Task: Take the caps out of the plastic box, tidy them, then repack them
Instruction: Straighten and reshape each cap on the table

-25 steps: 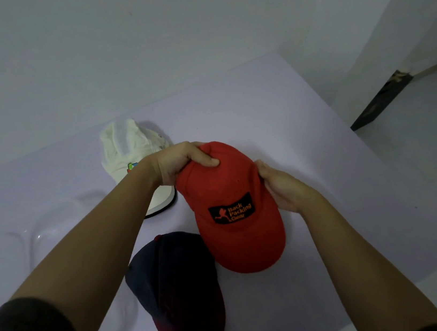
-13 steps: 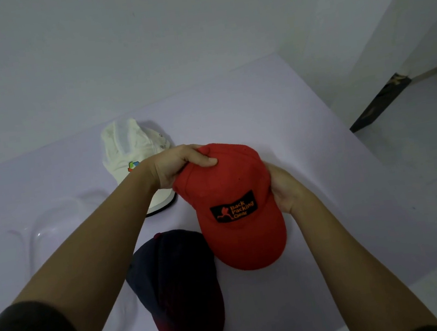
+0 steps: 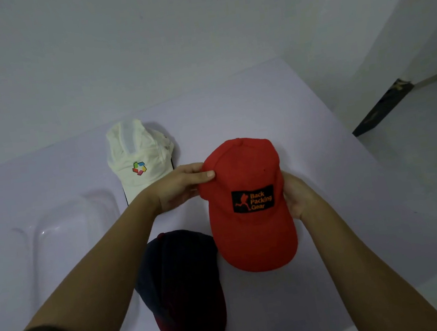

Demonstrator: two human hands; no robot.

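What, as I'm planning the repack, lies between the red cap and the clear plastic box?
Only the holder's own left forearm crosses that line. The white cap and dark cap flank it, far and near side. Left hand and right hand grip the red cap; the plastic box lies left.

Pale table [image 3: 231, 102] against plain white wall [image 3: 137, 36]; light floor [image 3: 422, 164] at right, dark slanted strip [image 3: 381, 111] by wall; dim light.

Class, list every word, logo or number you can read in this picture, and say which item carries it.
"Back Packing Gear": orange letters on the black patch on the red cap.
No words on the white cap, only a multicoloured logo.
No text visible on the dark cap.
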